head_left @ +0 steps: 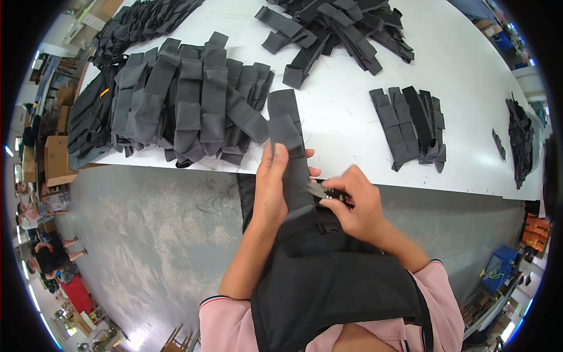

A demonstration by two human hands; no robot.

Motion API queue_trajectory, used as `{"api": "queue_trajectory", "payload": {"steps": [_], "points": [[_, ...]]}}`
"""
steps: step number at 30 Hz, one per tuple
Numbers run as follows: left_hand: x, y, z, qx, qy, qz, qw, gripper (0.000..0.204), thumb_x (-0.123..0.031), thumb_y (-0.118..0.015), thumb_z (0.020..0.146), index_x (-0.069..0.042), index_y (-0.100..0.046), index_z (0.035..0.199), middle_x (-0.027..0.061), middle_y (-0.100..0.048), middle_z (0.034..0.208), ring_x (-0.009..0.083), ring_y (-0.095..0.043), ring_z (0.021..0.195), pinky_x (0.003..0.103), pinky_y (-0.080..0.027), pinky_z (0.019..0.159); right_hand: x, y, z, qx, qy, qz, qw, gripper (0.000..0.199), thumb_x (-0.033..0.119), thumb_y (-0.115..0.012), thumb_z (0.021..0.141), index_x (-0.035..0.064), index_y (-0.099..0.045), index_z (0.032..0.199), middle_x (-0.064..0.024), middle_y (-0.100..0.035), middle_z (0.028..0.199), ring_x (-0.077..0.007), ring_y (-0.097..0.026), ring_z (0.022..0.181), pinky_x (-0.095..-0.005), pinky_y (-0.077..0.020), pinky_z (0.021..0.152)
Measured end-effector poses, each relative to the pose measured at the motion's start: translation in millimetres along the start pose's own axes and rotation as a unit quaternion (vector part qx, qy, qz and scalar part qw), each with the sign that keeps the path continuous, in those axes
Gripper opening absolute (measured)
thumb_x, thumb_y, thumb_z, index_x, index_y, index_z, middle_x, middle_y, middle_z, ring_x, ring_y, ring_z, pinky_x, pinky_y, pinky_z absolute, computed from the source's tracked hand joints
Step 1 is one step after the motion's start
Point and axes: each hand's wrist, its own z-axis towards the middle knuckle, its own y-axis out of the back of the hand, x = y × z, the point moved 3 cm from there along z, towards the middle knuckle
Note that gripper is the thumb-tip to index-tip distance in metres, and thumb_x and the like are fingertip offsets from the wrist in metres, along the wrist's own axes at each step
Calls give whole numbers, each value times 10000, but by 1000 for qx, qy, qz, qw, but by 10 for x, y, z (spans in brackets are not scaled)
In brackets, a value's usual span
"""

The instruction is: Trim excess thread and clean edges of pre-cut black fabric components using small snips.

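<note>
My left hand [271, 185] grips a long dark grey fabric strip [296, 173] with stitched flap-like sections. The thumb lies along its near side and fingertips show past its far edge. The strip's top end reaches over the table edge, while its lower end folds over near my apron [346, 287]. In my right hand [362, 205] is a pair of small thread snips [317, 189] with a black handle. Their metal blades point left and are at the strip's right edge; whether they touch it I cannot tell.
A white table [340, 141] spans the far side. Piled grey strips [193, 100] lie at its left, with a loose heap [346, 35] farther back. Several strips [410, 126] sit to the right, beyond them a dark bundle [519, 144]. A blue crate [499, 268] stands lower right.
</note>
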Motion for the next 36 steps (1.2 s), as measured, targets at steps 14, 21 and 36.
{"api": "queue_trajectory", "payload": {"steps": [14,21,36], "points": [[139,-136,-360,67,53,76,993,704,-8,-367,860,-131,45,1417,222,-488,1135,236,-617,744,327,-526,675,-404,-209,273,-64,58,33,996,316,-47,-628,685,28,-561,985,-85,-467,815,-184,-544,643,-280,-449,528],[265,-13,-387,37,116,1,993,383,-87,-408,929,-64,-190,1243,233,-490,1119,268,-638,748,327,-553,619,-341,-166,114,-51,14,165,985,195,-36,-676,720,5,-565,874,-67,-469,887,-126,-482,719,-232,-396,598],[232,-132,-398,30,101,22,994,365,-59,-400,935,-33,-216,1248,246,-509,1165,277,-650,720,329,-566,608,-348,154,-4,-136,87,-105,981,261,64,-702,684,71,-603,926,-57,-519,757,-205,-531,542,-291,-410,467]]}}
